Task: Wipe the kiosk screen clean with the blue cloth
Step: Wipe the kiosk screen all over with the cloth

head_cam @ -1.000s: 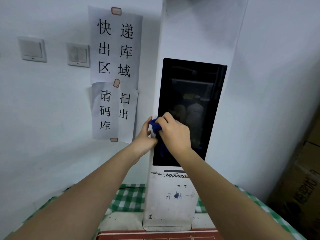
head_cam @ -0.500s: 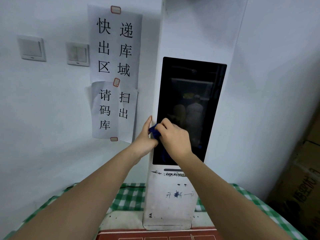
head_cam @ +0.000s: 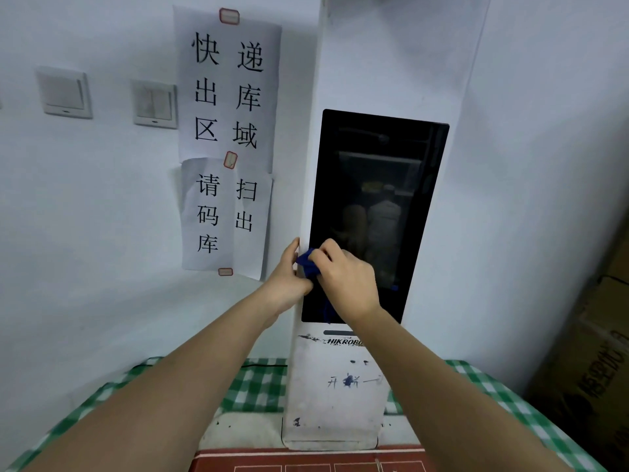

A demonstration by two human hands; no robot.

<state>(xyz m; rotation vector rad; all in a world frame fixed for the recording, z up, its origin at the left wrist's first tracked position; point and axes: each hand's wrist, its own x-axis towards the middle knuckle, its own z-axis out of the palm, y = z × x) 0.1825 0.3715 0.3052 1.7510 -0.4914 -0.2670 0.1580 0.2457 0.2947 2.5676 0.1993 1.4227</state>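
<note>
The tall white kiosk (head_cam: pixel 337 396) stands on a table, its black screen (head_cam: pixel 377 185) dark and reflective. My right hand (head_cam: pixel 347 277) presses a bunched blue cloth (head_cam: pixel 307 262) against the lower left part of the screen; a strip of the cloth hangs below my wrist. My left hand (head_cam: pixel 287 277) grips the kiosk's left edge beside the screen, fingers wrapped around its side. Most of the cloth is hidden under my right hand.
Paper signs with Chinese characters (head_cam: pixel 228 137) hang on the wall left of the kiosk, beside two light switches (head_cam: pixel 155 103). A green checked tablecloth (head_cam: pixel 258 386) covers the table. A cardboard box (head_cam: pixel 592 369) stands at the right. A red-brown board (head_cam: pixel 306 459) lies at the kiosk's foot.
My right hand and the cloth have slid slightly downward along the screen's lower left. My left hand has kept its hold on the kiosk's edge.
</note>
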